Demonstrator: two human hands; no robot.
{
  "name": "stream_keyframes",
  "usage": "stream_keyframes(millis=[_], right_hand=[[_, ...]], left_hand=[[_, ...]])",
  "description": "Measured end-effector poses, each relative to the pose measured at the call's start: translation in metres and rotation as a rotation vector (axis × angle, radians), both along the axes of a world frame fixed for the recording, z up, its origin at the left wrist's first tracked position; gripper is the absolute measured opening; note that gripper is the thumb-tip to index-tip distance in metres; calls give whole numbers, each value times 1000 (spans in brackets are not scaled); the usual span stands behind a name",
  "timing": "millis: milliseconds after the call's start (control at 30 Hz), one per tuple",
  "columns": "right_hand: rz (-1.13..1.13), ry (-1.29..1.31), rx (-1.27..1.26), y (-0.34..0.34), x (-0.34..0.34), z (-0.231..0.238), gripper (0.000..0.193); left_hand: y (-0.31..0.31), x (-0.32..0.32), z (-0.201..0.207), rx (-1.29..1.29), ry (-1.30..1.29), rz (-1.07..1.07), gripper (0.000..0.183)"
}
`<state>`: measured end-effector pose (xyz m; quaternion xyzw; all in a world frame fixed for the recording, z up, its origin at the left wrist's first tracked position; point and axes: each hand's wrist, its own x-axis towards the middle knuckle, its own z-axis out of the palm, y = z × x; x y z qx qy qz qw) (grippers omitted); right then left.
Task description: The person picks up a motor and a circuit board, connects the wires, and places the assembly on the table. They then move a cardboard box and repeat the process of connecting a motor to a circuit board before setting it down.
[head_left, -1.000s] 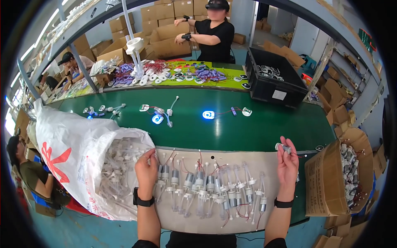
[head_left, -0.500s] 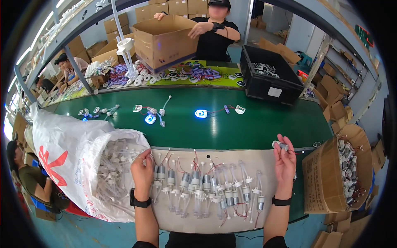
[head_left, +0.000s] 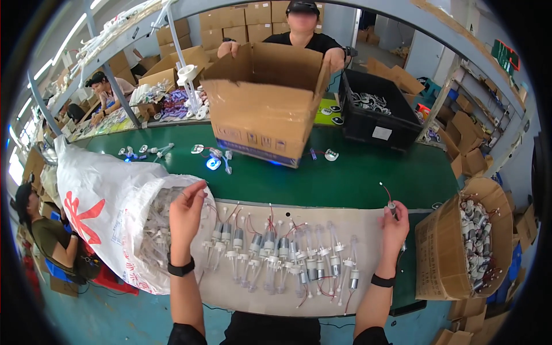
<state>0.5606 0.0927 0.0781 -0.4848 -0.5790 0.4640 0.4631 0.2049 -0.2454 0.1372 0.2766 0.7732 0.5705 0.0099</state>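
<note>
My right hand [head_left: 394,230], at the right end of the beige board [head_left: 241,305], is closed on a small silver motor [head_left: 391,206] with a red wire and white plug rising from it. My left hand [head_left: 186,215] is beside the mouth of a white woven bag [head_left: 109,201], fingers loosely bent and apart, with nothing visible in them. Inside the bag are many clear plastic tube pieces [head_left: 154,227]. Between my hands, several silver motors [head_left: 237,237] lie in a row on the board, joined to clear tubes with white collars and red wires.
A cardboard box [head_left: 457,264] full of motors stands at the right. Across the green conveyor belt [head_left: 368,172], a person holds a large carton [head_left: 259,115] over the belt. Small wired parts [head_left: 214,158], one glowing blue, lie on it. A black bin [head_left: 379,132] stands far right.
My left hand has moved left toward the bag's mouth. My right hand has turned the motor, so its wire points upward. The person's carton has come nearer over the belt, covering parts there.
</note>
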Motion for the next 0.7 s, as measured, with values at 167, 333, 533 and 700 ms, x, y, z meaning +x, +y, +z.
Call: stream_keyframes(millis=[167,333,533,700], right_hand=[[-77,-758,221,5,28,4,32],[-42,-998,125,3,35,2,31],[42,-949,328,13,44,-30,40],[351,268,-19,13,-36,74,62]], left_hand=[[41,-27,47,135,-30,-20,47],[97,-53,127,9,-122,-23,66],[138,-92,152,-262,-403,-195,59],[140,-112,108,-576,109,-51,35]])
